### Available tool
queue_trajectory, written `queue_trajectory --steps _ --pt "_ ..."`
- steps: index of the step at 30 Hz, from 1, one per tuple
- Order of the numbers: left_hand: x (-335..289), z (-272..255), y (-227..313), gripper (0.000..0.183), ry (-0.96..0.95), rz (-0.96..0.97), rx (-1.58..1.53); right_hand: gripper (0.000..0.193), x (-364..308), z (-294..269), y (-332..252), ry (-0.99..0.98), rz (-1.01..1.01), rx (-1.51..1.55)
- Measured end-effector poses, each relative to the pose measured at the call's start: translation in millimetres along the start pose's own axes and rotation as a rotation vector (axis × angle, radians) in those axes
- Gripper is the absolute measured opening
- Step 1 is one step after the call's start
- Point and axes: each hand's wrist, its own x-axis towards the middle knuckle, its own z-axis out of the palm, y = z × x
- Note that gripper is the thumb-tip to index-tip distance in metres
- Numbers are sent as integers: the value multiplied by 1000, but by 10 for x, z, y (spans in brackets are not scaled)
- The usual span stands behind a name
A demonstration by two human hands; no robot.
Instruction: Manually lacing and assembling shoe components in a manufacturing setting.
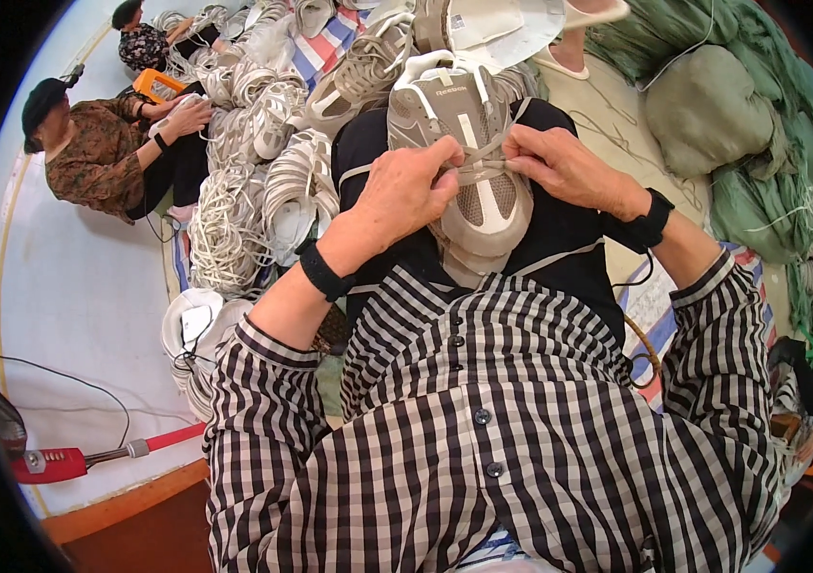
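Observation:
On my lap lies a grey-beige sneaker point(480, 212) with a mesh toe, its toe pointing toward me. A flat beige shoelace point(488, 172) crosses over the lower part of its throat. My left hand point(404, 189) is closed in a pinch on the shoelace at the shoe's left side. Opposite it, my right hand point(573, 174) pinches the shoelace too, thumb and index finger pressed together close to the eyelets. Both hands rest low over the shoe, only a few finger-widths apart. My fingers partly hide the lace ends.
Piles of similar sneakers point(306, 167) and a heap of white laces point(225, 229) lie to my left. Green sacks point(712, 110) are bundled at the far right. Two other people sit at the upper left, the nearer one point(101, 158) handling a shoe. A red-handled tool point(53, 465) is at the lower left.

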Motion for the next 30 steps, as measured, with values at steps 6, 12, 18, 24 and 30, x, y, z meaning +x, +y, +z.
queue_trajectory --steps 6,12,18,24,30 --pt "-80 18 4 20 25 -141 -243 14 -27 52 74 89 247 424" --pt "-69 -36 41 24 341 -24 -22 15 -73 29 167 257 240 321" --pt "-160 -104 -220 18 202 -134 114 11 137 62 43 470 -145 -245" --pt "-157 -94 -230 15 220 -71 -46 15 173 87 -49 302 -78 -249" --pt "31 -47 37 16 239 76 109 11 186 44 -136 221 -114 -321"
